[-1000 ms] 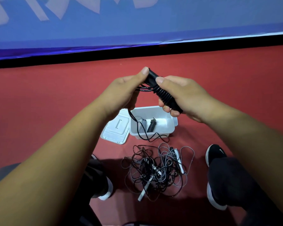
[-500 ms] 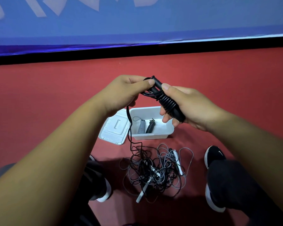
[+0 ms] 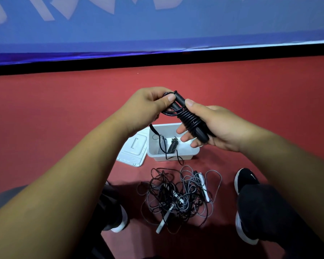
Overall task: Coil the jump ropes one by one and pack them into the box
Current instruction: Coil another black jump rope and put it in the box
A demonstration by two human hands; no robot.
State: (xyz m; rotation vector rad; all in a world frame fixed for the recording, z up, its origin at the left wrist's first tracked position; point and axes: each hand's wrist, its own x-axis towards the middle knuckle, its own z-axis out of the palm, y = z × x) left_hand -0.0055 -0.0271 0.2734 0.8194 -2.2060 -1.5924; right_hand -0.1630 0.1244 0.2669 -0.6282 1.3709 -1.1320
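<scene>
I hold a black jump rope point(image 3: 190, 119) above the white box point(image 3: 176, 156), its cord wound in tight turns round the two handles. My right hand point(image 3: 215, 126) grips the wound handles. My left hand point(image 3: 148, 107) pinches the cord near the handle tops. The loose end of the cord hangs down over the box's front wall. Two coiled ropes, one grey point(image 3: 162, 144) and one black point(image 3: 173, 144), lie inside the box. A tangle of black and grey ropes point(image 3: 178, 197) with white handles lies on the red floor in front of the box.
The box's white lid point(image 3: 133, 152) lies flat on the floor to its left. My two black shoes point(image 3: 245, 179) stand either side of the tangle. A black strip and a blue banner point(image 3: 157, 30) run along the back of the red floor.
Both hands have come lower and nearer to me with the rope. More cord is wound on the handles, and the hanging tail has lifted off the pile and grown shorter.
</scene>
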